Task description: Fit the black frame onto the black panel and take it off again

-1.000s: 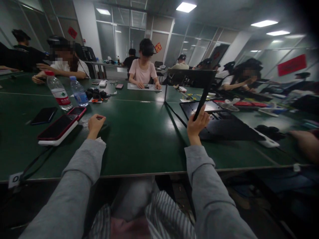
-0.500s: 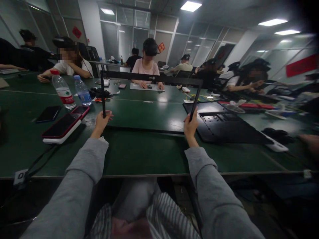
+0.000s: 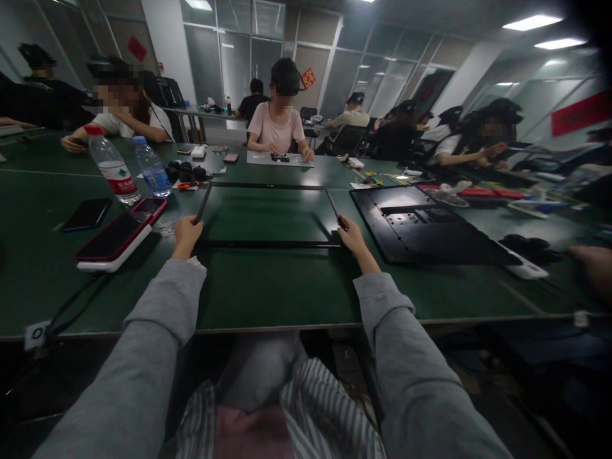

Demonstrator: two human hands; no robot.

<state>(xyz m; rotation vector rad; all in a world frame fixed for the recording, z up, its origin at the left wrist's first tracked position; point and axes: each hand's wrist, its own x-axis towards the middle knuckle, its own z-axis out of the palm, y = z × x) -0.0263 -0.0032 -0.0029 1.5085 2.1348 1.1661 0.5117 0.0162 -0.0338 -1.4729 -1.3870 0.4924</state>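
Note:
A thin black laptop screen bezel (image 3: pixel 268 244), an open rectangular frame, is held between my two hands just over the green table (image 3: pixel 282 287). My left hand (image 3: pixel 187 236) grips its left side with fingers closed. On the opposite side, my right hand (image 3: pixel 352 234) is closed round the right strip. Through the opening the green tabletop shows. The bezel lies nearly flat, its far edge farther from me; whether it touches the table I cannot tell. To the right of my right hand lies a black laptop bottom cover (image 3: pixel 421 226).
Left of me are two bottles (image 3: pixel 115 169), a dark phone (image 3: pixel 87 214) and a red-edged phone (image 3: pixel 115 239) on a white block. Black items with orange parts (image 3: pixel 186 173) lie behind. A person (image 3: pixel 278 121) works across the table. Cables and a red object (image 3: pixel 482 192) are at right.
The bezel has tilted down from nearly upright to almost flat, its far edge dropping. Both hands stay on it; my right hand has shifted slightly left. The view has tipped a little.

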